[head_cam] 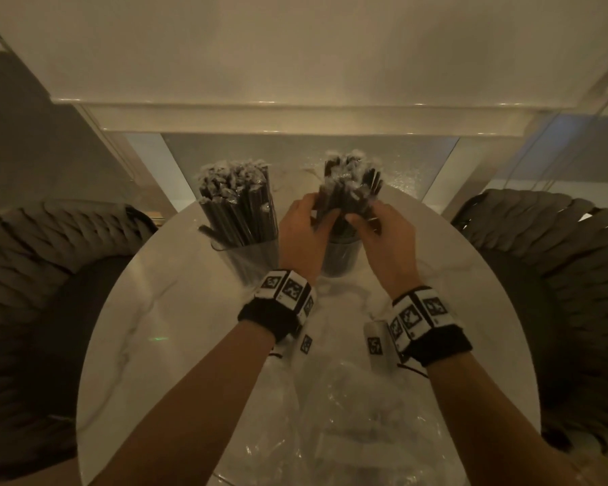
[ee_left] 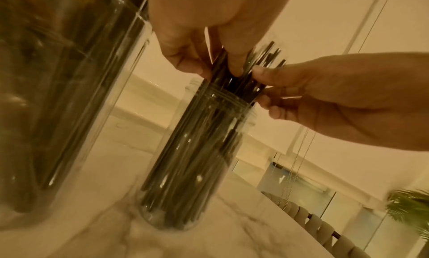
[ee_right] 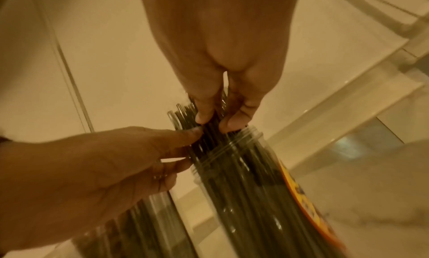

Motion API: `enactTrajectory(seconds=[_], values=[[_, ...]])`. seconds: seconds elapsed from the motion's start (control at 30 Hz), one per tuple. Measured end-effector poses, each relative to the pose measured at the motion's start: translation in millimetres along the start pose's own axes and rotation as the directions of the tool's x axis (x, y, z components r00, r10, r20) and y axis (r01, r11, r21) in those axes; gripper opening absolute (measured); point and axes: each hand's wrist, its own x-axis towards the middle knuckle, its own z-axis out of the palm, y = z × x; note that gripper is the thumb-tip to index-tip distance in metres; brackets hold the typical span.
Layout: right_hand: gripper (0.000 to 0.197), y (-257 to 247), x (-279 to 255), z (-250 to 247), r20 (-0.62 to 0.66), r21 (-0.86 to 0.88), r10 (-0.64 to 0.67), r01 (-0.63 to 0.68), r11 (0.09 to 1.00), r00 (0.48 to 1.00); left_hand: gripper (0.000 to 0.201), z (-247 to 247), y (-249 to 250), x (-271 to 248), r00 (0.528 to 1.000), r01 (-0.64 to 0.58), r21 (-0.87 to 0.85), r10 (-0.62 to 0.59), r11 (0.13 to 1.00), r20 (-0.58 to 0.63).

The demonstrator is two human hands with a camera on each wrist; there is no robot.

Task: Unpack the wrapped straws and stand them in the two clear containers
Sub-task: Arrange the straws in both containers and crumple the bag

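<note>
Both hands at right container [head_cam: 341, 256], far-centre on marble table [head_cam: 176, 310]. Left hand [head_cam: 301, 236] and right hand [head_cam: 383, 240] pinch dark wrapped straws [head_cam: 351, 184] standing in it, just above its rim. Left container [head_cam: 250, 254], just beside, stands packed with straws.

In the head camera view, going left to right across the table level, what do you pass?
Left woven chair → left container of straws → left hand → right hand → right woven chair.
</note>
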Motion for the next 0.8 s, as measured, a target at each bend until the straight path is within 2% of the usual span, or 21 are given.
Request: enactTrajectory(seconds=[0.1,0.17,0.23,0.3,0.47,0.57,0.67,0.73,0.8], values=[[0.02,-7.4,17.4,-17.5,0.035,-0.042,-0.069,0.071,0.997,0.997,0.02,-7.5,2.5,14.8,0.997,-0.06,0.09,0.056,0.994,0.051],[0.017,-9.9,27.6,-26.2,0.114,-0.052,-0.101,0.108,0.993,0.988,0.02,-10.1,1.4,21.8,0.992,-0.098,0.133,0.086,0.986,0.093],[0.019,-9.0,31.5,-26.6,0.227,-0.142,-0.08,0.114,0.983,0.971,0.019,-9.8,-0.3,22.7,0.986,-0.083,0.139,0.061,0.987,0.156],[0.02,-7.1,30.5,-24.0,0.257,-0.205,-0.048,0.103,0.973,0.965,0.019,-8.7,-1.7,20.6,0.982,-0.048,0.101,0.029,0.994,0.188],[0.017,-4.1,22.2,-25.1,0.203,-0.14,-0.051,0.08,0.987,0.978,0.023,-15.4,-6.7,17.5,0.979,0.035,0.006,-0.036,0.999,0.199],[0.028,2.2,10.5,-25.5,0.129,-0.008,-0.023,0.024,1.0,0.991,0.032,-19.1,-9.7,4.6,0.994,0.064,-0.09,-0.056,0.994,0.089],[0.022,6.0,-4.8,-29.8,-0.017,0.202,0.037,-0.032,0.979,0.999,0.018,-19.8,-7.5,-14.2,0.993,-0.044,-0.105,0.032,0.993,-0.113],[0.023,4.5,-13.5,-32.2,-0.075,0.232,0.014,0.004,0.973,0.997,0.011,-15.9,-5.0,-23.5,0.98,-0.163,-0.07,0.153,0.984,-0.128],[0.023,1.6,-18.9,-29.0,-0.035,0.207,-0.017,0.024,0.978,0.999,0.013,-10.2,-3.0,-25.5,0.976,-0.207,-0.046,0.203,0.977,-0.074]])
